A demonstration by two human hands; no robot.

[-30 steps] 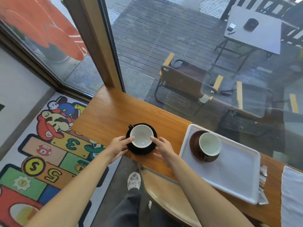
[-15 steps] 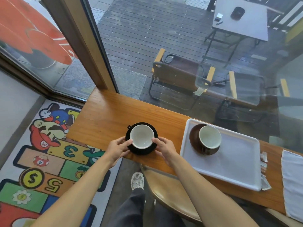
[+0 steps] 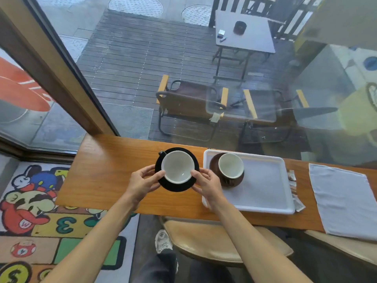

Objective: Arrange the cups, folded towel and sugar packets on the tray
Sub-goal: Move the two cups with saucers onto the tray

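A black saucer (image 3: 177, 185) carrying a white-lined cup (image 3: 177, 167) is gripped on both sides: the left hand (image 3: 142, 183) is closed on its left rim and the right hand (image 3: 207, 185) on its right rim, thumbs laid over the top edge. Whether the saucer is touching the wooden table (image 3: 106, 176) or raised just above it cannot be told. The cup's dark handle is turned toward the far left. Just to the right, a white tray (image 3: 267, 193) is laid on the table, its near-left corner hidden under the right wrist. A brown cup (image 3: 231, 166) on a brown saucer (image 3: 216, 163) is seated in the tray's far-left corner. Sugar packets (image 3: 293, 188) are strewn along the tray's right edge, outside it. Further right, a white towel (image 3: 344, 199) is spread flat on the table, overhanging its near edge.
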